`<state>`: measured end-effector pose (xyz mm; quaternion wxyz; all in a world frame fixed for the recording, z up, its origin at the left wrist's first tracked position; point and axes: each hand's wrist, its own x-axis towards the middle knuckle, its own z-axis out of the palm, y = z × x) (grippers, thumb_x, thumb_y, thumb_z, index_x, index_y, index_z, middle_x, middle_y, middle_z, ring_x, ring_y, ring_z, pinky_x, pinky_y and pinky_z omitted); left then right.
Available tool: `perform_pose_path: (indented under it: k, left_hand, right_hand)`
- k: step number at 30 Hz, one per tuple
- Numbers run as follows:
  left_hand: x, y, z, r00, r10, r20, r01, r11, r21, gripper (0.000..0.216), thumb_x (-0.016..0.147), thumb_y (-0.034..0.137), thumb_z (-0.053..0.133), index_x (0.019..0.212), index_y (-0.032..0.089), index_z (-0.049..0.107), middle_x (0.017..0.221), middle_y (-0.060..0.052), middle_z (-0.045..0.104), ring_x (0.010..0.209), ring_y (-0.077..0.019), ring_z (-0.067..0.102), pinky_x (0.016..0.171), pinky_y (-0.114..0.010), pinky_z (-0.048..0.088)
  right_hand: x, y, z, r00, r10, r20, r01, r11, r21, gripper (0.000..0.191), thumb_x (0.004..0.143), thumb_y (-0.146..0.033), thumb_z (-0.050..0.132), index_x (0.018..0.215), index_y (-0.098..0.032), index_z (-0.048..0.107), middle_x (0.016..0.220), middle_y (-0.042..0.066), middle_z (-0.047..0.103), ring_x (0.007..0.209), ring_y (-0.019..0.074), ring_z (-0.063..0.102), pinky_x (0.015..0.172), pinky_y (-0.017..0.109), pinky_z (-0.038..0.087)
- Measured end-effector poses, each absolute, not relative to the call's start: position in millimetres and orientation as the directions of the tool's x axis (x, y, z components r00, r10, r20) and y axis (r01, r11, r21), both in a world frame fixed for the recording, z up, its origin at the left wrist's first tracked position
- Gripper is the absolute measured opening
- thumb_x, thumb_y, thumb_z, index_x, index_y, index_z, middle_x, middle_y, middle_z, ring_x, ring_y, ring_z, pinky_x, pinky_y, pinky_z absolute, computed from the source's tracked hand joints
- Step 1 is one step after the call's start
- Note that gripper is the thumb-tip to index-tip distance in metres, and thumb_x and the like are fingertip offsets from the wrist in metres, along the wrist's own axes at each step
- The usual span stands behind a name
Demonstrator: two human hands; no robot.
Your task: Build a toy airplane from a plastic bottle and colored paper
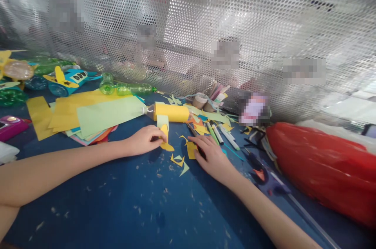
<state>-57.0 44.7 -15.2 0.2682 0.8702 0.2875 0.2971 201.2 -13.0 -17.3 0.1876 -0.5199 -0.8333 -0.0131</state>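
Note:
My left hand (147, 140) pinches a yellow paper cutout (167, 146) just above the blue table. To the right, my right hand (214, 159) rests with fingers apart beside a yellow paper piece (192, 151); its fingertips are near the paper's edge, and its palm is hidden. Between and below the hands lie yellow paper scraps (177, 160) and a pale green scrap (185, 169). Behind them a plastic bottle (173, 112) wrapped in yellow paper lies on its side, with a pale green paper strip (162, 120) at its front.
Coloured paper sheets (108, 113) are stacked at left, before green bottles (135, 89) and a decorated bottle plane (69, 81). Markers (225, 136) lie behind my right hand. A blue glue gun (268, 180) and red plastic bag (320, 166) are at right. A perforated metal screen (188, 17) stands behind.

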Motion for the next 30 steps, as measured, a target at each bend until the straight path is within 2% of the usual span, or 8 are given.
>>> perform_pose_path:
  k: [5, 9, 12, 15, 18, 23, 27, 30]
  left_hand:
    - [-55, 41, -15, 0.737, 0.547, 0.397, 0.359, -0.815, 0.455, 0.019, 0.075, 0.014, 0.052, 0.081, 0.022, 0.068, 0.074, -0.003, 0.056, 0.081, -0.0194, 0.051, 0.078, -0.034, 0.042]
    - [-55, 36, -16, 0.731, 0.511, 0.451, 0.383, -0.855, 0.349, 0.017, 0.068, 0.024, 0.064, 0.084, 0.021, 0.069, 0.105, -0.008, 0.049, 0.102, -0.0264, 0.045, 0.09, -0.042, 0.039]
    - [-57, 33, -15, 0.753, 0.467, 0.464, 0.392, -0.884, 0.253, 0.033, 0.066, 0.044, 0.069, 0.089, 0.02, 0.068, 0.123, -0.011, 0.04, 0.117, -0.0329, 0.036, 0.099, -0.049, 0.031]
    - [-59, 33, -14, 0.802, 0.412, 0.433, 0.367, -0.911, 0.187, 0.054, 0.059, 0.061, 0.067, 0.094, 0.02, 0.067, 0.13, -0.012, 0.037, 0.122, -0.0356, 0.031, 0.103, -0.051, 0.026]
    - [-60, 33, -14, 0.816, 0.414, 0.403, 0.375, -0.91, 0.176, 0.063, 0.056, 0.067, 0.065, 0.097, 0.019, 0.065, 0.13, -0.014, 0.039, 0.123, -0.0357, 0.032, 0.104, -0.051, 0.025]
    - [-59, 33, -15, 0.78, 0.465, 0.419, 0.435, -0.884, 0.171, 0.052, 0.066, 0.06, 0.063, 0.094, 0.017, 0.065, 0.127, -0.015, 0.041, 0.122, -0.0342, 0.034, 0.101, -0.049, 0.031]
    - [-58, 33, -15, 0.773, 0.418, 0.478, 0.397, -0.906, 0.15, 0.037, 0.076, 0.05, 0.058, 0.09, 0.017, 0.066, 0.123, -0.014, 0.044, 0.118, -0.0297, 0.038, 0.1, -0.046, 0.034]
    - [-59, 34, -15, 0.758, 0.374, 0.534, 0.368, -0.922, 0.123, 0.026, 0.085, 0.038, 0.052, 0.084, 0.018, 0.068, 0.121, -0.012, 0.045, 0.115, -0.0267, 0.04, 0.099, -0.044, 0.035]
  right_hand:
    - [200, -13, -14, -0.351, 0.874, 0.337, 0.863, 0.442, -0.246, 0.034, 0.078, -0.017, 0.046, 0.109, -0.021, 0.058, 0.09, 0.007, 0.061, 0.091, 0.0229, 0.054, 0.085, 0.041, 0.045]
    - [203, -10, -13, -0.308, 0.899, 0.311, 0.847, 0.407, -0.34, 0.02, 0.078, -0.02, 0.048, 0.091, -0.02, 0.063, 0.084, 0.006, 0.06, 0.087, 0.0222, 0.055, 0.083, 0.039, 0.045]
    - [205, -8, -13, -0.29, 0.91, 0.296, 0.844, 0.389, -0.37, 0.014, 0.08, -0.024, 0.049, 0.078, -0.02, 0.063, 0.085, 0.006, 0.061, 0.088, 0.0225, 0.056, 0.083, 0.039, 0.045]
    - [206, -8, -13, -0.321, 0.902, 0.288, 0.839, 0.412, -0.357, 0.021, 0.08, -0.022, 0.048, 0.095, -0.021, 0.063, 0.098, 0.007, 0.063, 0.097, 0.0227, 0.055, 0.089, 0.04, 0.043]
    - [203, -11, -13, -0.378, 0.877, 0.296, 0.847, 0.457, -0.273, 0.032, 0.081, -0.017, 0.045, 0.109, -0.019, 0.06, 0.106, 0.009, 0.062, 0.102, 0.0232, 0.053, 0.092, 0.041, 0.041]
    - [194, -18, -12, -0.394, 0.864, 0.315, 0.874, 0.458, -0.164, 0.036, 0.077, -0.012, 0.045, 0.109, -0.018, 0.06, 0.096, 0.009, 0.063, 0.095, 0.024, 0.053, 0.086, 0.041, 0.043]
    - [191, -17, -10, -0.356, 0.882, 0.308, 0.862, 0.437, -0.257, 0.02, 0.078, -0.017, 0.048, 0.088, -0.02, 0.065, 0.078, 0.006, 0.06, 0.081, 0.0217, 0.055, 0.076, 0.037, 0.047]
    - [193, -16, -10, -0.275, 0.892, 0.359, 0.831, 0.408, -0.377, 0.013, 0.08, -0.025, 0.052, 0.077, -0.021, 0.064, 0.079, 0.006, 0.061, 0.082, 0.0224, 0.056, 0.077, 0.039, 0.046]
